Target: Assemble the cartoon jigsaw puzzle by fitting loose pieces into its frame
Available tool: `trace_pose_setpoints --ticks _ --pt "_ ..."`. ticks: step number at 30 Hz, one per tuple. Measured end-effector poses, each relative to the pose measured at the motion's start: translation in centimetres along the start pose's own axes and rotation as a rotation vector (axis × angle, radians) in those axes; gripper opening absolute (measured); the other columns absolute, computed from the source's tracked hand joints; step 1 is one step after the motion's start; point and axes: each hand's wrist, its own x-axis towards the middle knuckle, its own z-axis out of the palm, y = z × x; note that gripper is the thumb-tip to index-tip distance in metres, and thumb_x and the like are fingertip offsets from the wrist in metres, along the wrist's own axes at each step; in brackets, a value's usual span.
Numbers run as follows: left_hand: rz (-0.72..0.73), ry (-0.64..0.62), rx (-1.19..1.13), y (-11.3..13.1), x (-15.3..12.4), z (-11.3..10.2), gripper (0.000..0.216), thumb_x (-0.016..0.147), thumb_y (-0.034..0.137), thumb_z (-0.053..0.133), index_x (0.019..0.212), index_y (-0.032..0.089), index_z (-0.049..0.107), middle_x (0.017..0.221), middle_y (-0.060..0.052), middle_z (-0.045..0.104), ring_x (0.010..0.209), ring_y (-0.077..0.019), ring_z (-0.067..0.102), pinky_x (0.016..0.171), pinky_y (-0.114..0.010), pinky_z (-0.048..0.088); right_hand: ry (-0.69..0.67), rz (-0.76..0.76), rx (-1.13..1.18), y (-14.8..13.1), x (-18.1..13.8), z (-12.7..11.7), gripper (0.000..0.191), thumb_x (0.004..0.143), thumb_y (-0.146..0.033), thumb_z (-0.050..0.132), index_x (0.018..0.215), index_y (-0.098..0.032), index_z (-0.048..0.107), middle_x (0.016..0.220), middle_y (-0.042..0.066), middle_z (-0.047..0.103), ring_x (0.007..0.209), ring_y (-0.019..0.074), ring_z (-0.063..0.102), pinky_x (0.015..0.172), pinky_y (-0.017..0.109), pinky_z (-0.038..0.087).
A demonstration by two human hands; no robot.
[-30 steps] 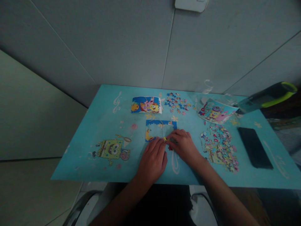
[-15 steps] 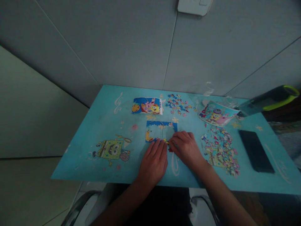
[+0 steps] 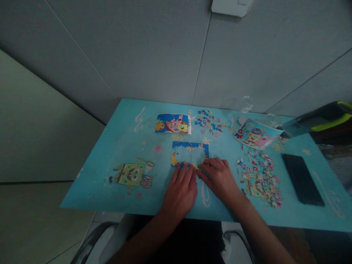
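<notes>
A partly joined jigsaw puzzle frame (image 3: pixel 189 145) lies on the table in front of me, its blue and orange border around an open middle. My left hand (image 3: pixel 182 187) rests with outstretched fingers on its lower edge, beside some yellow pieces. At the lower right of this border, my right hand (image 3: pixel 218 178) has thumb and fingers pinched together on a small puzzle piece (image 3: pixel 198 169), mostly hidden by the fingertips. Behind the frame lies a picture card (image 3: pixel 172 123) with cartoon figures on blue.
Loose puzzle pieces (image 3: pixel 209 122) lie behind the frame to the right. A larger pile of pieces (image 3: pixel 260 176) spreads right of my right hand, near a second picture card (image 3: pixel 255 135), a dark phone (image 3: pixel 302 179) and a dark bottle-like object with a green stripe (image 3: pixel 319 119).
My right fingers have shifted slightly at the frame's lower right corner; the red bit seen below them is now hidden. The left hand stays in place. The view has shifted slightly.
</notes>
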Motion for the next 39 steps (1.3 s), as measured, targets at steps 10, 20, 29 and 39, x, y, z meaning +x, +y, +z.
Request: trace_pose_setpoints --ticks 10,20,29,39 --pt "0.004 0.035 0.020 0.1 -0.1 -0.2 0.042 0.096 0.016 0.053 0.137 0.006 0.058 0.136 -0.020 0.062 0.133 -0.0357 0.055 0.112 -0.056 0.048 -0.028 0.038 0.035 -0.7 0.0 -0.1 0.019 0.094 -0.024 0.069 0.112 -0.026 0.073 0.112 0.006 0.071 0.104 0.0274 0.061 0.088 0.044 0.041" --pt "0.018 0.046 -0.011 -0.1 -0.5 0.0 0.038 0.097 0.016 0.052 0.134 0.008 0.060 0.136 -0.018 0.062 0.134 -0.0341 0.053 0.113 -0.055 0.047 -0.024 0.017 -0.008 -0.3 -0.1 -0.6 0.016 0.096 -0.028 0.069 0.109 -0.022 0.073 0.113 0.007 0.071 0.105 0.0274 0.061 0.090 0.043 0.041" --pt "0.060 0.033 -0.023 0.0 0.6 -0.6 0.034 0.101 0.020 0.051 0.131 0.009 0.061 0.135 -0.014 0.062 0.131 -0.0324 0.054 0.115 -0.053 0.044 0.022 -0.063 -0.021 2.0 -0.4 0.0 0.020 0.099 -0.031 0.065 0.116 -0.023 0.072 0.116 0.007 0.070 0.106 0.0265 0.061 0.090 0.043 0.042" --pt "0.061 -0.073 -0.041 1.1 1.3 0.1 0.041 0.101 0.020 0.051 0.140 0.010 0.055 0.144 -0.012 0.057 0.138 -0.0312 0.047 0.123 -0.056 0.032 0.156 0.070 0.151 3.2 -3.0 0.4 0.021 0.102 -0.028 0.058 0.118 -0.025 0.070 0.114 0.008 0.067 0.105 0.0259 0.060 0.092 0.045 0.046"
